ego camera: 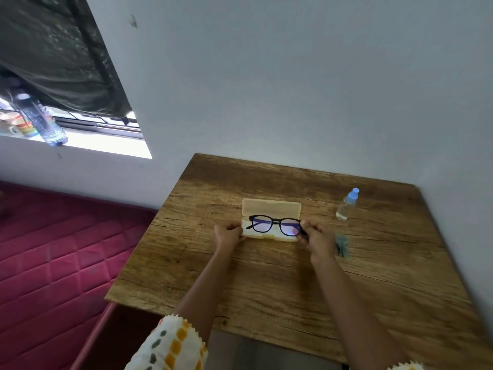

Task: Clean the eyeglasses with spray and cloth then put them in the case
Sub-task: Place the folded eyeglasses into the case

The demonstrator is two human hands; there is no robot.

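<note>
Black-framed eyeglasses stand over the open pale yellow case, lenses facing me. My right hand pinches the glasses at their right hinge. My left hand grips the left end of the case's lower half. The case lid stands upright behind the glasses. A clear spray bottle with a blue cap stands to the right of the case. A blue-green cloth lies crumpled on the table just right of my right hand, partly hidden by it.
The wooden table is pushed against a grey wall at the back and right. A red quilted mattress lies to the left. A window sill at upper left holds a bottle and mugs.
</note>
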